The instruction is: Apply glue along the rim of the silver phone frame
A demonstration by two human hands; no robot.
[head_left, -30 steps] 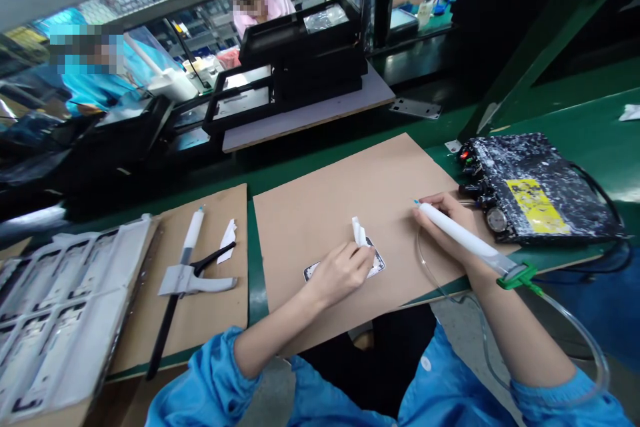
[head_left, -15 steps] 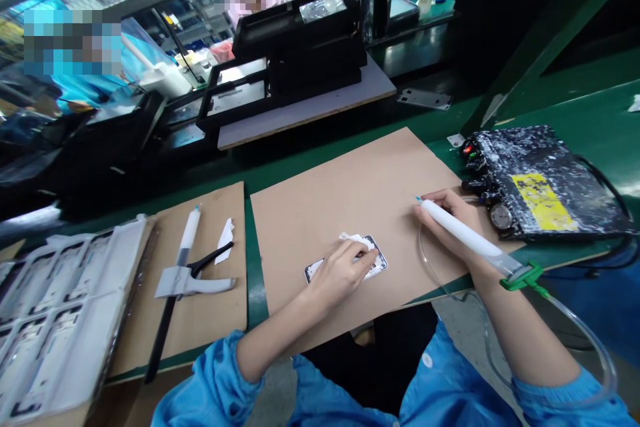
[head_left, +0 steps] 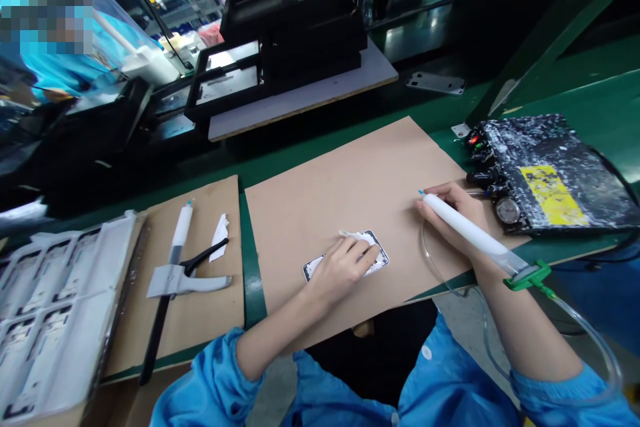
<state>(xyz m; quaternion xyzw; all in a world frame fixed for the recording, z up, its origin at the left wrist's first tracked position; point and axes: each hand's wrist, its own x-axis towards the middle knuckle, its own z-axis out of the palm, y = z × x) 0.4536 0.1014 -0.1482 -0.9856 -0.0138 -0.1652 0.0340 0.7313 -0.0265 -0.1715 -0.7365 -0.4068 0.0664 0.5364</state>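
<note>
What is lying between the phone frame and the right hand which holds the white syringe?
Between the phone frame and the right hand, the head view shows cardboard, with a thin clear tube curving over it near the hand.

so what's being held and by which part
The right hand holds the white-filled syringe near its blue tip; the left hand grips white tissue, exactly where is hidden.

glossy blue garment (head_left: pixel 460 383); rumpled sleeves (head_left: pixel 213 373), seven and four o'clock; round white button (head_left: pixel 426 352), five o'clock; black lap cloth (head_left: pixel 373 360).
</note>
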